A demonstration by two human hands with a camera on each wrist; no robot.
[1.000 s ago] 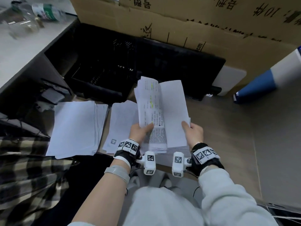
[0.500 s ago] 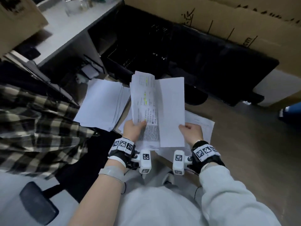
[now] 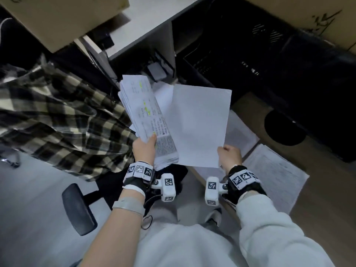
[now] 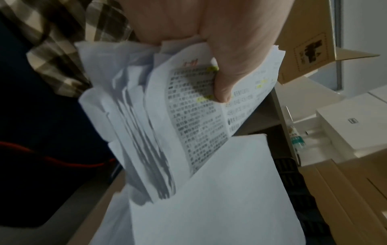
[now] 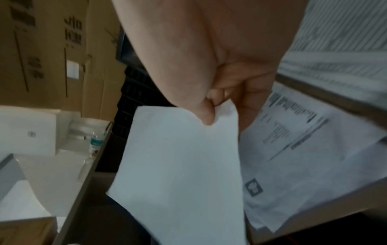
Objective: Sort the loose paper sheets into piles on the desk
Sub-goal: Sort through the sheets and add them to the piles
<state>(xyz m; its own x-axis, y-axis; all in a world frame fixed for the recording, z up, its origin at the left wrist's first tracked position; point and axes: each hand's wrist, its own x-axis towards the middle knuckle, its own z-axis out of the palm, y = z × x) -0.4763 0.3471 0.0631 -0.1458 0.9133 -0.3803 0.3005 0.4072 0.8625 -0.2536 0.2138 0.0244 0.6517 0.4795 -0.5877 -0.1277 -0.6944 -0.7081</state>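
Sorting of loose sheets, mid-cycle. The left hand (image 3: 144,149) grips a thick stack of printed sheets (image 3: 143,116), thumb pressed on the top page and fingers curled behind; the stack is held in the air, tilted to the person's left, over the edge of the desk (image 3: 327,189). The right hand (image 3: 229,155) pinches the near corner of a single blank sheet (image 3: 198,124) between thumb and curled fingers.

Compared with half a second ago, the blank sheet, which then lay flat against the stack, has swung out to the right and now meets the stack only along its lower left edge. The view has also turned left, so the pile seen earlier at the left is almost wholly hidden behind the held papers.

Printed piles (image 3: 269,170) lie on the desk below and to the right of the right hand; the right-wrist view shows their text face up (image 5: 303,149).

Judgement: one sheet is separated and ready for placing; which pile it belongs to cannot be told. The thick stack suggests much sorting remains.
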